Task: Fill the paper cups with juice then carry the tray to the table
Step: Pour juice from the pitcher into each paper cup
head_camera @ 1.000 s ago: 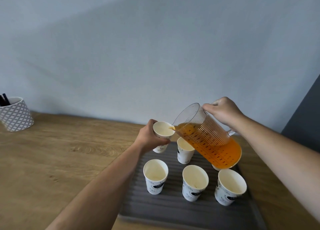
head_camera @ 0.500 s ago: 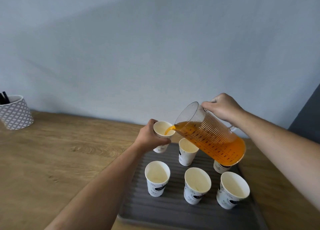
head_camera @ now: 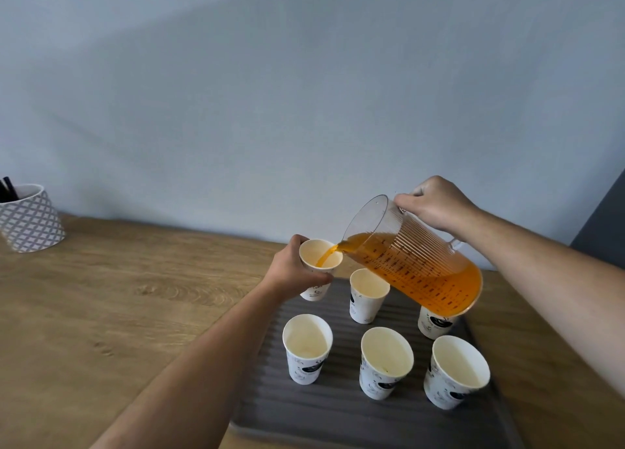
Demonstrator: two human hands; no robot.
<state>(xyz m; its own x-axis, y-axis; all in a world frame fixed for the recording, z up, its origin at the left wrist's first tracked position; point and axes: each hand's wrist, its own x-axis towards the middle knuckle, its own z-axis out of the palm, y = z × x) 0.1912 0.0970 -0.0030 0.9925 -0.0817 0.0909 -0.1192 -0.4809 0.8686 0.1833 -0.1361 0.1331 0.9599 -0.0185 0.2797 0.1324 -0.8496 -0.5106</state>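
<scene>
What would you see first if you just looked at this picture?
The big clear jug of orange juice, tilted in the right hand at centre right, is pouring a thin stream into a paper cup. The left hand holds that cup at the far left corner of the grey tray. Five more cups stand on the tray; the four whose insides show look empty.

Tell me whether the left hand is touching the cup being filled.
Touching. Head view shows the left hand gripping the cup, thumb and fingers curled round it.
</scene>
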